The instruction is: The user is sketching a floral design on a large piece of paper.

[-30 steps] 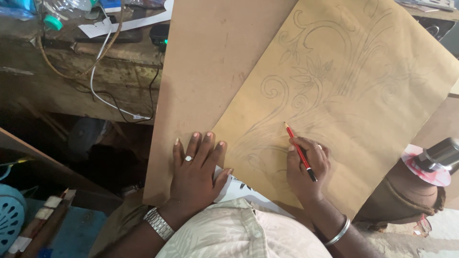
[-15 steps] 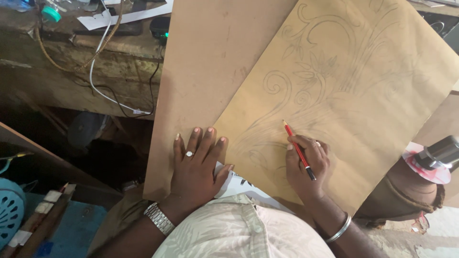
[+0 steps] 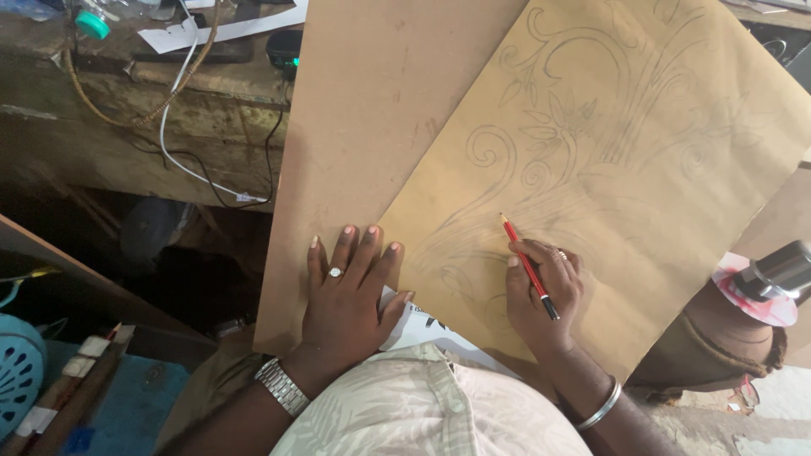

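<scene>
I'm seeing brown board (image 3: 372,118) leaning over cluttered workbench (image 3: 127,127), left hand (image 3: 351,300) lying flat, open, right hand (image 3: 541,295) pinching red pencil (image 3: 528,266) on tan paper (image 3: 642,169), faint scrollwork, perhaps leaves, edges cropped.

White printed sheet (image 3: 422,325) under board's near edge, beside left hand (image 3: 346,295).

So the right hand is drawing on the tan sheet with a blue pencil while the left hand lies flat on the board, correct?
Not quite: the pencil is red, not blue, as the head view shows. The rest holds: the right hand grips it with its tip on the tan sheet, and the left hand lies flat on the board.
</scene>
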